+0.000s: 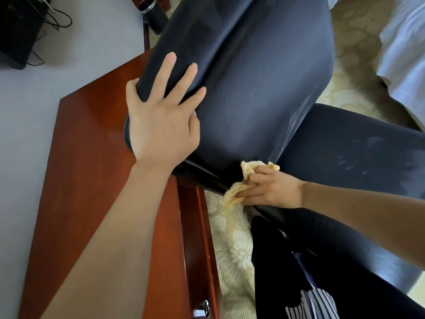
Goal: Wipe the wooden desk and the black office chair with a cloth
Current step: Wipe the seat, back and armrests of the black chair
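The black office chair (253,77) fills the middle of the view, its backrest leaning over the reddish wooden desk (92,139). My left hand (161,118) grips the backrest's left edge, thumb behind and fingers spread across the front. My right hand (271,189) holds a crumpled pale yellow cloth (236,192) and presses it against the glossy black armrest (207,178) where backrest meets seat. The seat (358,157) shows faint damp smears.
A black device with cables (18,31) sits on the grey desk mat at top left. A black cylindrical cup (154,14) stands near the desk's far edge. A drawer with a metal lock (203,307) is below. Patterned carpet and white bedding (402,54) lie to the right.
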### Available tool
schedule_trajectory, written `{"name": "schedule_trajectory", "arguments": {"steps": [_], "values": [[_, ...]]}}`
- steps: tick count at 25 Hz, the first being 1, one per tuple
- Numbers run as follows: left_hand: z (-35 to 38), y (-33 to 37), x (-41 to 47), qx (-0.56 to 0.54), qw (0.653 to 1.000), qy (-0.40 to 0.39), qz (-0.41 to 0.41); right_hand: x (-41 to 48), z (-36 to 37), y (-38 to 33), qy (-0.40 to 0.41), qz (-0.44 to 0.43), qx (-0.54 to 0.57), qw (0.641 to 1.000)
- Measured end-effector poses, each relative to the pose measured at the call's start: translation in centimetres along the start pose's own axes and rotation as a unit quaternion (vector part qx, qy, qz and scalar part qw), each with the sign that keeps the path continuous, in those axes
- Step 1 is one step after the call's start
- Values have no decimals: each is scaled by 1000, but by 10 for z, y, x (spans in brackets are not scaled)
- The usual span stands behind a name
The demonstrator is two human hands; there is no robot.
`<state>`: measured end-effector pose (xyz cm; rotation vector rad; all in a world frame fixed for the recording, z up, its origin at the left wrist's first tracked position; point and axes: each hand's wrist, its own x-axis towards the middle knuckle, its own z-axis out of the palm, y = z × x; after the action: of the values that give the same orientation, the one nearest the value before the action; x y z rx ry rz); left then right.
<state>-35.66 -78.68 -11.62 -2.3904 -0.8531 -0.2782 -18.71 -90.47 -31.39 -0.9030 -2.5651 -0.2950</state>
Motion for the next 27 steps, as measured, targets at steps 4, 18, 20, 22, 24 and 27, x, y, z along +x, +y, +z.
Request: {"name": "schedule_trajectory", "arguments": {"steps": [4,18,20,22,24,27], "values": [[1,-2,1,7,1000,15,7,45,-27,29,192,81,19,978],[-3,1,0,32,999,2,20,-33,6,5,39,139,82,986],[-6,2,0,63,997,-23,36,-55,7,-2,32,238,135,961],[-8,11,3,83,994,-54,54,-63,5,-6,52,412,211,885],[-4,32,17,73,990,-79,96,-55,1,2,121,601,271,742],[10,64,45,38,982,-111,148,-21,-17,38,305,732,322,517]]}}
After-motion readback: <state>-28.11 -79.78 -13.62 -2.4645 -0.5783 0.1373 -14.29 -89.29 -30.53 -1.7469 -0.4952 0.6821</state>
